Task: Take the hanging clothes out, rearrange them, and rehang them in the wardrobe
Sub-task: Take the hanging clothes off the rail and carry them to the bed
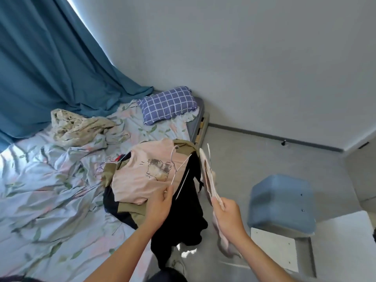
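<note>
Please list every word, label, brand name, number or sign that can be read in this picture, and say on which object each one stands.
No readable text, number or brand appears anywhere in the head view.
pink T-shirt: a printed cartoon drawing only; no letters can be made out on it.
checked pillow: a grid pattern, no writing.
blue stool: no label visible.
The garment in the right hand and the hanger in the left hand: no tags legible.

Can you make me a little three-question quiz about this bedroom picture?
1. True or false: the pink T-shirt lies on the bed.
2. What does the left hand hold?
A. a pillow
B. a hanger
C. a shoe
3. Fill in: the checked pillow is blue and ____.

Key: 1 true; 2 B, a white hanger; 3 white.
</note>
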`<state>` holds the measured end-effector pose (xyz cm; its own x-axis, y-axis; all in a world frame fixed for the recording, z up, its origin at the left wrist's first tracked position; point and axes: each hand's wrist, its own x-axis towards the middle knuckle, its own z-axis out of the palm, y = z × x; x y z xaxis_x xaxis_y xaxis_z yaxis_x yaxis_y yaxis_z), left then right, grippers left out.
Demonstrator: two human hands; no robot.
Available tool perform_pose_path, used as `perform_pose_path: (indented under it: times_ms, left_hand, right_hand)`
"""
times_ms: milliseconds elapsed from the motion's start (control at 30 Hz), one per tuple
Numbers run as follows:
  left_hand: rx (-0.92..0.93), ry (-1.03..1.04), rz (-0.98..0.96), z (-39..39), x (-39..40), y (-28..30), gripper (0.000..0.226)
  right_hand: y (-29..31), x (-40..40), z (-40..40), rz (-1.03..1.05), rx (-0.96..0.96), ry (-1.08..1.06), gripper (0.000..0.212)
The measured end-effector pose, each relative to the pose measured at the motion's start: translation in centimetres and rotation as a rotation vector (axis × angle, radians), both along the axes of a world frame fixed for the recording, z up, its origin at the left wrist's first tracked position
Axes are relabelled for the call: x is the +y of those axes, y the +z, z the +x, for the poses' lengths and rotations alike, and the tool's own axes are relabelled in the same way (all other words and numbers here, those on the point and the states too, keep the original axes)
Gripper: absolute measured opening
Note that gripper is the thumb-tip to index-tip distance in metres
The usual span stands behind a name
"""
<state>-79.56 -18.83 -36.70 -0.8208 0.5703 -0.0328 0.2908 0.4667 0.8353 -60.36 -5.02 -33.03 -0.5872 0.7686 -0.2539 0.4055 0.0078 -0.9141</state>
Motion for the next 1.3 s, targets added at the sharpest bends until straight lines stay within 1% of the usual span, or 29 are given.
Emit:
perform_pose_path:
  times_ms: [67, 167, 233, 400, 633, 733, 867, 967, 1033, 1100, 1133, 1200, 1300]
  left_hand:
    - [0.013, -0.021, 0.017, -3.3, 0.7, -0.9, 0.045]
    - [-0.034, -0.015, 0.014, -8.0, 1.4, -2.3, 0.047]
    - [-0.038, 0.005, -0.011, -11.0, 1.7, -2.6, 0.048]
    - [-0.042, 0.021, -0.029, -16.8, 2.4, -2.7, 0.042]
    - [-0.087, 0.063, -0.030, -21.5, 4.1, -3.8, 0.049]
    - [-0.082, 0.076, -0.047, -23.0, 5.5, -4.0, 0.047]
    - [-0.095, 0.112, -0.067, -25.1, 6.7, -3.9, 0.037]
    - [-0.145, 0.156, -0.160, -26.8, 6.3, -4.3, 0.031]
    - [-0.215, 0.170, -0.258, -28.4, 5.8, -4.9, 0.024]
    - [-0.335, 0.187, -0.331, -30.0, 4.7, -6.0, 0.012]
    - [-0.394, 0.207, -0.349, -30.7, 4.0, -6.6, 0.010]
    - [-0.458, 0.282, -0.369, -31.7, 2.4, -7.9, 0.011]
    - [-0.479, 0.434, -0.371, -32.6, 0.2, -9.8, 0.017]
  right_hand:
    - [-0.4, 0.7, -3.7, 0.028, -0.033, -0.014, 0.056]
    - [-1.1, 1.5, -8.5, 0.050, -0.095, -0.017, 0.051]
    - [-1.3, 1.9, -11.6, 0.054, -0.098, -0.022, 0.050]
    - [-2.0, 2.8, -17.9, 0.042, -0.082, -0.035, 0.049]
    - [-4.0, 4.3, -24.0, 0.082, -0.069, -0.031, 0.061]
    - [-5.0, 5.0, -25.8, 0.093, -0.070, -0.030, 0.062]
    - [-6.2, 6.6, -28.0, 0.064, -0.064, 0.041, 0.061]
    - [-7.4, 7.3, -30.5, 0.034, -0.090, 0.119, 0.060]
    - [-8.3, 7.4, -32.4, -0.025, -0.117, 0.196, 0.059]
    - [-9.3, 7.2, -34.2, -0.076, -0.133, 0.300, 0.058]
    - [-9.9, 7.1, -35.0, -0.085, -0.140, 0.345, 0.056]
    - [-10.9, 6.6, -36.7, -0.095, -0.169, 0.414, 0.056]
    - [-12.3, 5.5, -38.8, -0.090, -0.194, 0.450, 0.054]
